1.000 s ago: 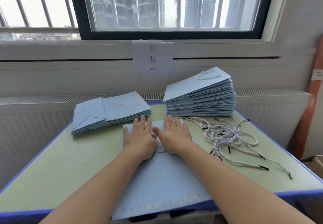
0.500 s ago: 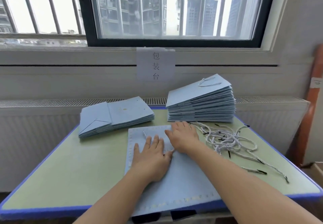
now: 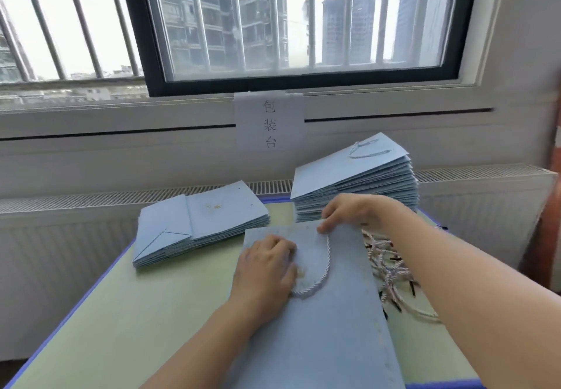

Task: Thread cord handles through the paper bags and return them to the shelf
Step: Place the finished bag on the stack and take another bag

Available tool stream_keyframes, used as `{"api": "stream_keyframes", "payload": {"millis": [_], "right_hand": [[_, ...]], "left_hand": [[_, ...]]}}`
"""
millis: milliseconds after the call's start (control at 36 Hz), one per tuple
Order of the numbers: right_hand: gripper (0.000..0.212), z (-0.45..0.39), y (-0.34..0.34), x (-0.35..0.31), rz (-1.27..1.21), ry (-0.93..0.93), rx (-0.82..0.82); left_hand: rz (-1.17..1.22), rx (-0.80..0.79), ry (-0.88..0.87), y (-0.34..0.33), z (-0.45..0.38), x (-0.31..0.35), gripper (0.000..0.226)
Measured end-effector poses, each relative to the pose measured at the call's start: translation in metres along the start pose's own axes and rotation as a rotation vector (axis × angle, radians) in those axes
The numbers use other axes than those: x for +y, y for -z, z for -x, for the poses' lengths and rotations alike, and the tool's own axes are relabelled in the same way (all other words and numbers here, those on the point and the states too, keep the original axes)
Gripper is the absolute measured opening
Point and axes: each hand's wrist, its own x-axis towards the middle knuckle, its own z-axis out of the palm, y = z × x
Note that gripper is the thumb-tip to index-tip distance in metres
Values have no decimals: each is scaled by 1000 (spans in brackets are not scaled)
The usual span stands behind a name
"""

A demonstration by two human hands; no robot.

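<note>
A flat light-blue paper bag point(image 3: 328, 312) lies on the green table with blue edging point(image 3: 127, 322), directly in front of the person. A white twisted cord handle point(image 3: 318, 279) loops across its upper face. The left hand point(image 3: 267, 267) presses palm-down on the bag, fingers extended over one cord end. The right hand point(image 3: 355, 211) pinches the bag's top edge at the other cord end. Loose white cords with black tips point(image 3: 391, 270) lie just right of the bag. A tall stack of corded blue bags point(image 3: 358, 185) stands behind; a lower stack of uncorded blue bags point(image 3: 197, 224) lies behind-left.
</note>
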Motion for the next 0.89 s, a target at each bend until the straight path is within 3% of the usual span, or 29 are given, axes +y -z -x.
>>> {"api": "stream_keyframes", "payload": {"millis": [111,194,306,417,528,611,667,750,889], "right_hand": [[17,20,33,8,-204,47,-67],[17,32,53,12,-528,78,-46],[21,43,76,6,-759,132,180],[20,38,100,-7,-972,101,397],[21,26,115,-20,-1178,50,553],[12,16,123,-23,-1152,-16,688],[13,8,126,-21,-1042,-60,760],[31,-7,130,-13,-936,-86,881],[24,-29,144,11,-608,-137,1027]], "left_hand": [[34,186,-70,17,-15,12,31],[40,337,-64,31,-30,22,36],[68,467,53,48,-46,28,49],[170,469,221,58,-61,27,70],[655,446,349,61,-87,24,77],[1104,507,448,59,-114,17,73],[1216,517,509,58,-132,16,61],[1179,475,523,53,-160,14,52],[1032,366,481,30,-198,17,54]]}}
